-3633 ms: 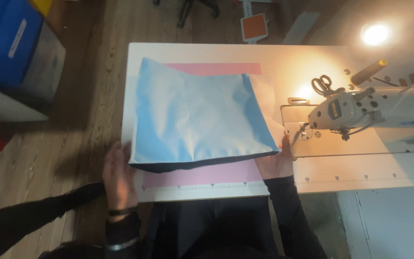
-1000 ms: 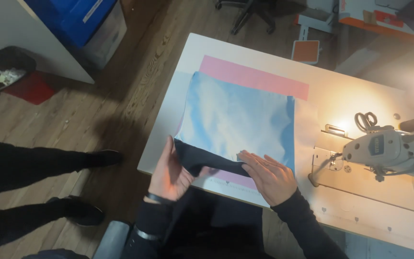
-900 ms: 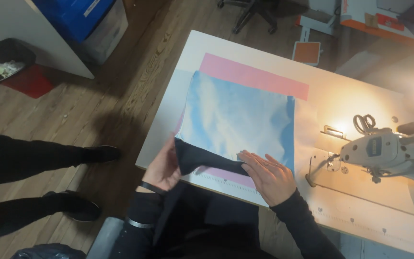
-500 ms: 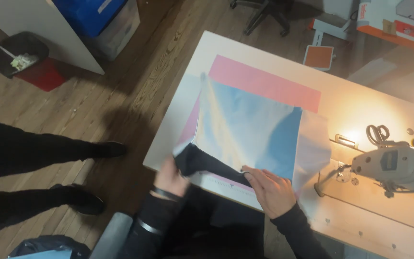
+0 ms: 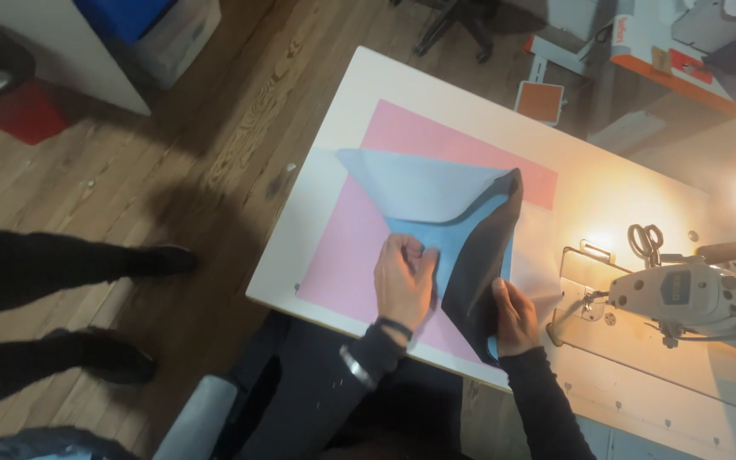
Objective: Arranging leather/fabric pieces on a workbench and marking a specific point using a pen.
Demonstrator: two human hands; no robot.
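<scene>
We see our left hand (image 5: 404,283) lying on the blue fabric (image 5: 423,192), its fingers (image 5: 411,252) curled and pinching a fold of the cloth near the middle of the piece. Our right hand (image 5: 514,317) sits just beside it, at the near edge of the white table (image 5: 334,111), with fingers closed on the lower end of the dark fabric strip (image 5: 483,260). That strip runs from our right hand up and away to the far right corner of the blue piece, lying over the blue cloth. The blue fabric is partly folded, its paler side turned up across the top, and it rests on a pink sheet (image 5: 347,255) that lies flat on the table.

To the right stands a sewing machine (image 5: 692,294) under a bright lamp glow, with a pair of scissors (image 5: 643,243) on the table just behind it. Off the table's left side, on the wooden floor (image 5: 215,128), we see another person's dark trouser legs and shoes (image 5: 159,260). A red bin (image 5: 23,111) stands at the far left, and a small orange square (image 5: 538,100) sits beyond the table's far edge.
</scene>
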